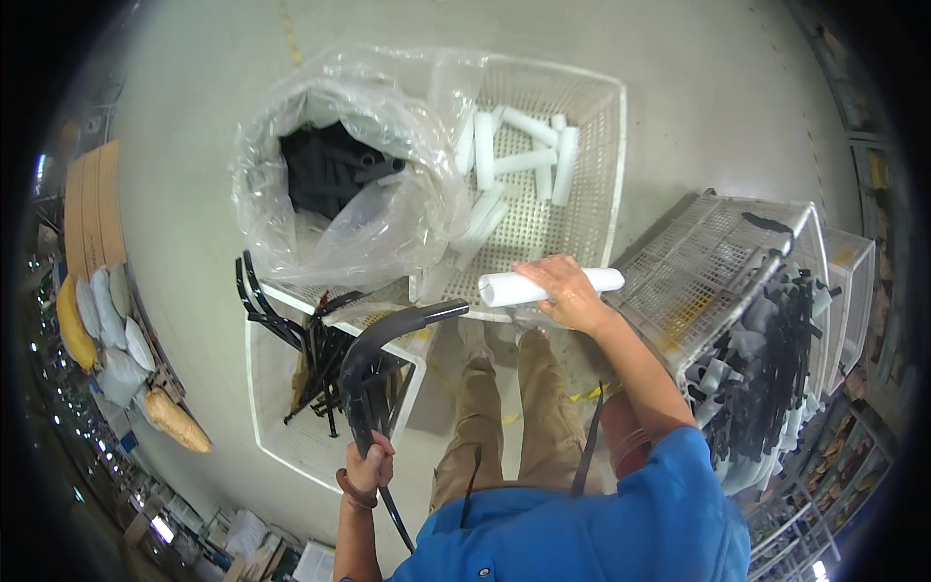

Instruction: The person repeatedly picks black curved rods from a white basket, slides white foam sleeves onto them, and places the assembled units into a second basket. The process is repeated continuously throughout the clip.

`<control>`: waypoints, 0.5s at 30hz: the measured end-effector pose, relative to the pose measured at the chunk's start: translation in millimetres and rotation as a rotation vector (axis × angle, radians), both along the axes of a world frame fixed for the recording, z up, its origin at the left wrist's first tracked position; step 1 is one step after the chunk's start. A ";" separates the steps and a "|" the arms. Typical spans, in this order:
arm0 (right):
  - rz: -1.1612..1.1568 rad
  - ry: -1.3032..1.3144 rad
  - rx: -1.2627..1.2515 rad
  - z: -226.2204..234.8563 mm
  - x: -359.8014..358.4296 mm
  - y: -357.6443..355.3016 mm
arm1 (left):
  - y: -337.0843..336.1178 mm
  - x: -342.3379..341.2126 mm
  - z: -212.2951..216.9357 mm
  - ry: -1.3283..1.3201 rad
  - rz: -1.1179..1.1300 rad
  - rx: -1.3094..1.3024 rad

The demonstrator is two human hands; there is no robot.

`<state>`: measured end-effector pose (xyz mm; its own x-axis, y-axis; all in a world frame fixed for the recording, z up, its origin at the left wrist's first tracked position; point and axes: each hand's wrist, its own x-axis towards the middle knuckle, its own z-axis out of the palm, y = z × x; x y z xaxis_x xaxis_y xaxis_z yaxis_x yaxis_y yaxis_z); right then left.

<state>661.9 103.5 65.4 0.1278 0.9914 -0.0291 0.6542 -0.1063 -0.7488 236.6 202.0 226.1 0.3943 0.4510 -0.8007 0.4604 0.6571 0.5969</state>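
Observation:
My left hand [369, 464] is wrapped round a bent black tube [359, 383]. The tube rises from the fist and curves over to the right; its far end lies a little short of a white foam sleeve [506, 289]. That sleeve is held level in my right hand [562, 289], whose fingers lie over its top near the middle. Both its ends stick out past the hand. Several more white sleeves [485, 150] lie loose in the white plastic basket [618, 126] just beyond.
A clear plastic bag [262, 213] full of black foam tubes [325, 165] stands far left. Below it, a white crate [267, 427] holds black bent tubes [310, 359]. At right are a tilted basket [669, 281] and a pile of black and grey parts [761, 359].

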 end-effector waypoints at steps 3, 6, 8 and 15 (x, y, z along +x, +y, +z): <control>-0.015 -0.045 0.080 50.6 4.3 -10.1 | -7.7 7.6 39.8 0.038 -0.031 0.007; 0.009 -0.031 0.124 96.2 3.6 -20.4 | -19.8 17.2 74.2 0.078 -0.049 0.016; 0.016 0.008 0.206 125.4 -3.7 -30.5 | -34.7 26.0 92.5 0.056 -0.065 0.051; 0.156 0.249 0.191 220.2 -53.8 -84.7 | -118.5 59.6 128.2 0.057 -0.398 -0.189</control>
<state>608.1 18.9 285.6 -0.0129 0.9889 0.1478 0.4461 0.1380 -0.8843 296.2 83.5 354.3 0.4600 0.1170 -0.8801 0.7283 0.5172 0.4495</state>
